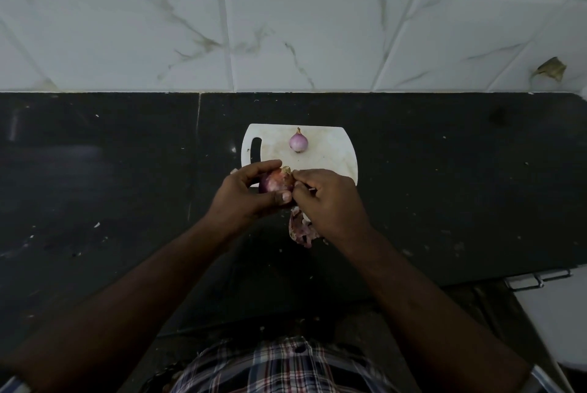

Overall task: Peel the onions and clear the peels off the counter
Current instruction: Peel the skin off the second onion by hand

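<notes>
1. Left hand [251,192]: fingers and thumb curled round a partly skinned onion [275,182], held above the near edge of the white cutting board [330,151].
2. Right hand [327,198]: fingertips pinched together at the top of the held onion, on its dry skin; the rest of the fingers are curled in.
3. Loose peels [300,229] sit under the right hand, at its heel, over the dark counter [444,186]. Cannot tell whether they hang from the hand or lie on the counter.
4. Second onion [298,141]: peeled, pale purple, stem tip pointing to the wall, resting on the board's far half, well apart from both hands.
5. Board lies flat on the counter, handle slot at its left end.
</notes>
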The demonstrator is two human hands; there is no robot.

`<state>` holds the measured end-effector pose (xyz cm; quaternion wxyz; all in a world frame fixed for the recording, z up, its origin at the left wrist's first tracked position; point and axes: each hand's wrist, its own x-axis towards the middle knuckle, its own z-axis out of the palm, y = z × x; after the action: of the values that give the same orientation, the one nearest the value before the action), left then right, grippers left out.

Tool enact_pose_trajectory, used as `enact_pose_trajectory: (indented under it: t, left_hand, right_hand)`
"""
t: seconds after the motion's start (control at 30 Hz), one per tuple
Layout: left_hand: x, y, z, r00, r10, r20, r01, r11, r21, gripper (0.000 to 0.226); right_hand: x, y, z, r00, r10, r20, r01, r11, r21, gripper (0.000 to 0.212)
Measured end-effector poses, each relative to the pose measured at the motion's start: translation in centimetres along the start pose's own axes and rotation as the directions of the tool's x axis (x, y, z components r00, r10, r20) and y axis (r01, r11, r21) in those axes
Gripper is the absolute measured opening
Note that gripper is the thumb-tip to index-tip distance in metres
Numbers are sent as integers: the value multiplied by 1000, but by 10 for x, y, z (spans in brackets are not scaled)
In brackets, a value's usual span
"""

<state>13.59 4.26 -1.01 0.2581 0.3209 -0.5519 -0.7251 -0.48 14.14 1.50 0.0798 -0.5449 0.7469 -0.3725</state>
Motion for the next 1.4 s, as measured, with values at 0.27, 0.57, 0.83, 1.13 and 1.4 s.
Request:
enact_pose_trajectory:
  t: [0.27,0.57,0.83,1.13,1.4]
  left_hand:
    - [9,2,25,1000,-9,16,10,996,-84,63]
    - [31,4,75,997,75,-30,-76,997,-33,61]
    - [34,8,102,997,45,-62,-54,988,-148,54]
    - [34,5,98,992,25,-122,-55,967,-249,53]
    - [34,-1,89,986,0,-168,-34,979,-199,62]
  right_hand:
    - [9,16,-23,999,52,12,-51,998,-48,30]
    - [20,43,-62,999,39,15,-40,998,40,23]
    - [30,70,-72,999,-37,-13,38,999,23,28]
    - [32,81,-70,994,94,53,-104,964,245,22]
    - [34,75,-56,998,-13,-66,21,992,121,20]
